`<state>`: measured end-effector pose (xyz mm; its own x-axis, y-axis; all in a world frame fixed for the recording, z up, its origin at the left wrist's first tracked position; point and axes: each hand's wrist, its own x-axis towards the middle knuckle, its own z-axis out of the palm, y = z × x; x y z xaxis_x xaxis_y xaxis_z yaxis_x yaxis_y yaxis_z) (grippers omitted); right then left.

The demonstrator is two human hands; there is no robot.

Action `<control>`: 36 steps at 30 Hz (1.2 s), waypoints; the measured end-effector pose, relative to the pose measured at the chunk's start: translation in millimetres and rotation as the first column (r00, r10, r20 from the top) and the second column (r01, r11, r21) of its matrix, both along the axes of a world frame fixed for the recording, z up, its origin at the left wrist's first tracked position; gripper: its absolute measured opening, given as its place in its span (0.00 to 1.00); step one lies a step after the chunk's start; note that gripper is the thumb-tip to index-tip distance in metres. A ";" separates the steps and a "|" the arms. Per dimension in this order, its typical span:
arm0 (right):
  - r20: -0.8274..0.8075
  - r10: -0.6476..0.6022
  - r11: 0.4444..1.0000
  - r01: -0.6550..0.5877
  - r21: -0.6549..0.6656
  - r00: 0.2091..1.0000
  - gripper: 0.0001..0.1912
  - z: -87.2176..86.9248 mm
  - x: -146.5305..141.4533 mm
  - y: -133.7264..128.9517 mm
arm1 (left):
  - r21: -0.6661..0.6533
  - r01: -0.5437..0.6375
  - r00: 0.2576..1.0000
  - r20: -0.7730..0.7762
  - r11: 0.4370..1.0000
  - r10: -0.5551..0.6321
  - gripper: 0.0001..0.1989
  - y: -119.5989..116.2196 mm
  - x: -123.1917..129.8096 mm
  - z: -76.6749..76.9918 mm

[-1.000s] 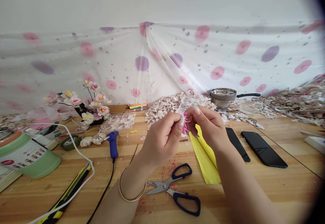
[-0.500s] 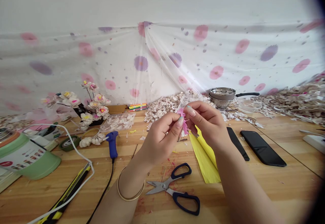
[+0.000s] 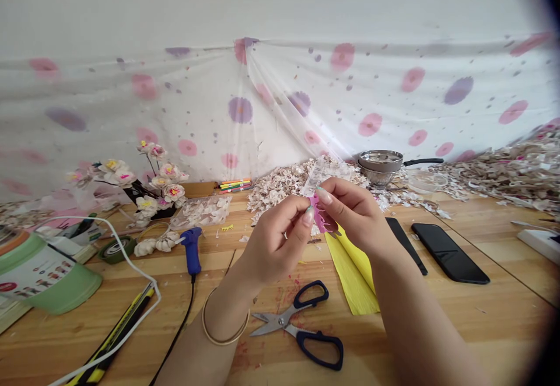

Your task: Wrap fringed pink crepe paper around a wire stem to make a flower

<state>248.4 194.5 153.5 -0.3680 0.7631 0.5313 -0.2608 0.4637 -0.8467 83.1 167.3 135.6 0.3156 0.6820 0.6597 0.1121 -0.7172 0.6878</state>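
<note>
Nearest: gold-coloured bangle (image 3: 225, 343) at the left wrist; just beyond it on the wooden counter (image 3: 441, 322), scissors (image 3: 282, 320) lie with blades parted, tips pointing left, the two dark handle loops to the right. Farther in, both hands are raised over the counter, close together. Left hand (image 3: 275, 234): grip closed, thumb and forefinger pinching the left edge of a pink fringed strip (image 3: 321, 217). Right hand (image 3: 356, 217): thumb and forefinger bent at the strip's upper right side, apparently touching; cannot tell whether that grip is closed on it. Key relation: the strip sits between the two sets of fingertips, to the right of the left grip and below-left of the right thumb tip. Visible long axis runs steeply, slanting down to the right; fringe faces the right hand. Neither hand is clearly nearer. Yellow crinkled sheet (image 3: 352, 281) lies beneath and beyond the right forearm. Outward of it, right side: dark tapered piece (image 3: 406, 246), then black phone (image 3: 452, 255). Left side: blue glue gun (image 3: 191, 252), nozzle pointing left. Farther back: heap of pale petal-like pieces (image 3: 280, 182), stacked metal pans (image 3: 380, 161), then flower-printed sheeting (image 3: 192, 112) on the wall.
</note>
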 end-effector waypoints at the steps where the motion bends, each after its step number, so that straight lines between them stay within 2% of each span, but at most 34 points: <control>1: -0.013 -0.003 1.000 0.003 0.000 1.000 0.15 -0.4 0.3 -0.1 | -0.011 0.000 1.000 -0.004 1.000 0.000 0.11 0.4 0.2 -0.1; 12: -0.055 -0.029 0.998 0.031 0.054 0.998 0.08 -3.2 -1.7 3.2 | -0.118 0.076 0.992 0.109 0.990 -0.064 0.11 2.9 3.3 -0.8; 23: -0.078 -0.099 0.995 0.099 -0.004 0.992 0.11 0.5 0.1 1.7 | -0.162 0.041 0.994 0.109 0.986 -0.024 0.12 1.1 2.8 4.4; 29: -0.054 -0.055 0.998 0.054 -0.032 0.997 0.11 0.9 1.0 1.1 | -0.195 0.060 0.986 0.166 0.979 -0.027 0.10 5.5 -1.4 6.9; 36: -0.039 -0.035 0.999 0.035 0.015 0.999 0.12 1.0 -0.8 -0.6 | -0.178 0.026 0.995 0.100 0.984 -0.008 0.09 3.5 1.3 11.2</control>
<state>247.6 193.9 154.5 -0.3201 0.7667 0.5565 -0.2765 0.4862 -0.8289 84.3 170.8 146.7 0.2674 0.7868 0.5563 0.0263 -0.5831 0.8120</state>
